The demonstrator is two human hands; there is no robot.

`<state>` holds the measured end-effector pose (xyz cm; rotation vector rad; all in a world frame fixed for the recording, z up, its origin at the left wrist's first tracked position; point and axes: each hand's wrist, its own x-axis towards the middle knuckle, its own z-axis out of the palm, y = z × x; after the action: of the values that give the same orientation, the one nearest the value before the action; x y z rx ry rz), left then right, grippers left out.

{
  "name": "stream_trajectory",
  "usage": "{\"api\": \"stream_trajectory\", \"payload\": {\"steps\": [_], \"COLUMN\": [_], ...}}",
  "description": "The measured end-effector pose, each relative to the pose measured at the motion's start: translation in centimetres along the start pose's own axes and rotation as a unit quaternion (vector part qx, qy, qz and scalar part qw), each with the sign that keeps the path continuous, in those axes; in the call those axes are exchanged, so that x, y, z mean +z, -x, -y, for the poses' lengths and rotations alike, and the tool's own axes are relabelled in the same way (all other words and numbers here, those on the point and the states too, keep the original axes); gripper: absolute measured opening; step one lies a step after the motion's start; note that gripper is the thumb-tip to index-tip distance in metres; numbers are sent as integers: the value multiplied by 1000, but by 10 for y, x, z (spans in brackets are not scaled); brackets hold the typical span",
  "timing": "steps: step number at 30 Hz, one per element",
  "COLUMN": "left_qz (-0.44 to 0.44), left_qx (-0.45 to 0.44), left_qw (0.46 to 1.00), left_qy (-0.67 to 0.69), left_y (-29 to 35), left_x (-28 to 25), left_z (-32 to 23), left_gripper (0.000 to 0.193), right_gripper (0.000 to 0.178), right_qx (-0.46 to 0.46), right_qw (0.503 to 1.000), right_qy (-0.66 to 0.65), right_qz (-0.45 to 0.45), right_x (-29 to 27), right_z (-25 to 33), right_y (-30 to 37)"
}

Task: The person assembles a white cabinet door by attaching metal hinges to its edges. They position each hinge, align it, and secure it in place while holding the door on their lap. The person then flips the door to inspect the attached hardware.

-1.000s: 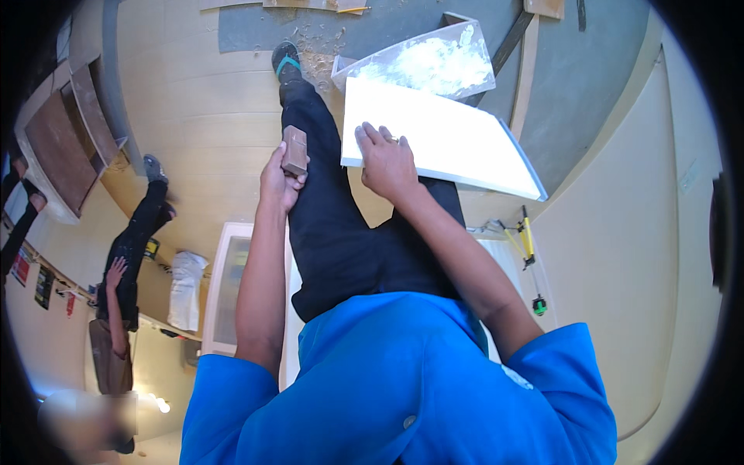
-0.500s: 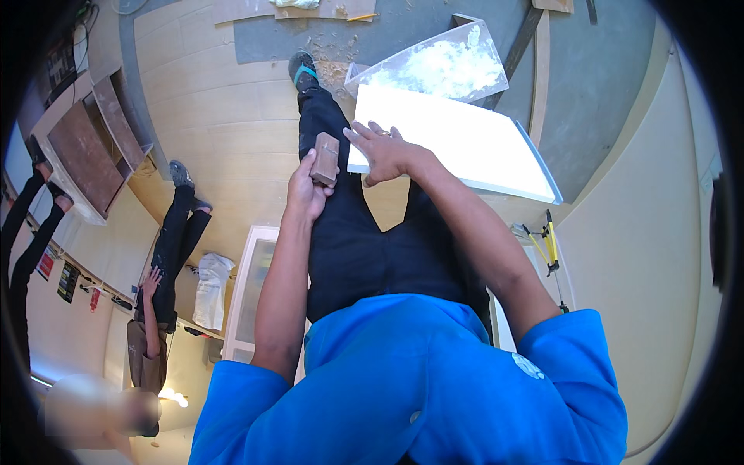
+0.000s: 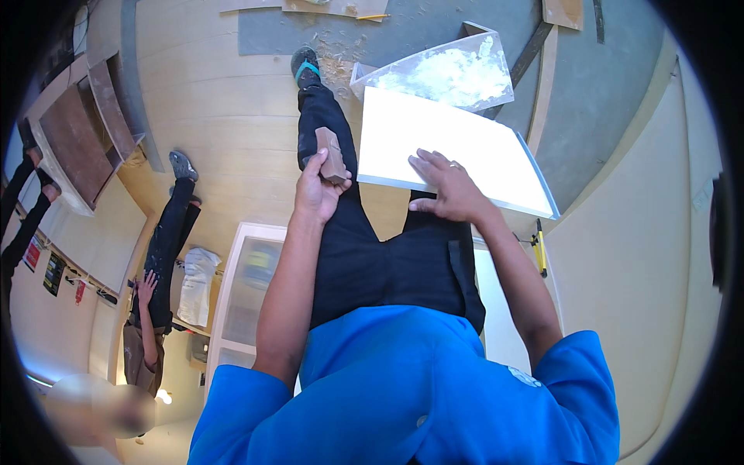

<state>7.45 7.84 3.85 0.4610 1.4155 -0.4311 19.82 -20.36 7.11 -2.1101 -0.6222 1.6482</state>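
My left hand [image 3: 319, 190] is closed round a small brown rectangular block [image 3: 332, 155], holding it above my left thigh, beside the panel's left edge. A line runs across the block; its underside is hidden by my fingers and palm. In front of me lies a bright white panel [image 3: 442, 143], its surface washed out by light. My right hand [image 3: 453, 186] lies flat on the panel's near edge, fingers spread over the top and thumb along the edge, with nothing in it.
Behind the panel stands a clear bin [image 3: 449, 74] with white, flaky material. Wood shavings [image 3: 337, 62] lie near my left foot, and a pencil [image 3: 373, 16] farther off. A frosted-panel cabinet [image 3: 246, 287] stands at my left. Another person [image 3: 159, 271] stands farther left.
My right hand has moved from the panel's left corner rightward and nearer along its near edge. My left hand still holds the block, now a little lower and turned. The view has shifted slightly.
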Motion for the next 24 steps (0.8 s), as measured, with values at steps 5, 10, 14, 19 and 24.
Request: {"api": "stream_trajectory", "payload": {"steps": [5,10,14,19,24], "left_qz": [15,111,136,134,129], "left_qx": [1,65,119,219,212], "left_qw": [999,987,982,964,969], "left_qy": [33,99,49,-73,-2], "left_y": [20,39,49,71,89], "left_x": [0,-3,6,22,20], "left_z": [-4,-1,6,16,10], "left_gripper": [57,61,59,57,54], "right_gripper": [68,74,75,74,71], "right_qx": [26,44,60,67,58], "right_qw": [990,984,980,982,981], "right_qy": [95,118,135,115,119], "right_qz": [-102,-126,-135,-134,-144], "right_x": [37,38,33,29,28], "right_z": [1,10,21,24,19], "right_y": [-8,-15,-13,-15,-17]}}
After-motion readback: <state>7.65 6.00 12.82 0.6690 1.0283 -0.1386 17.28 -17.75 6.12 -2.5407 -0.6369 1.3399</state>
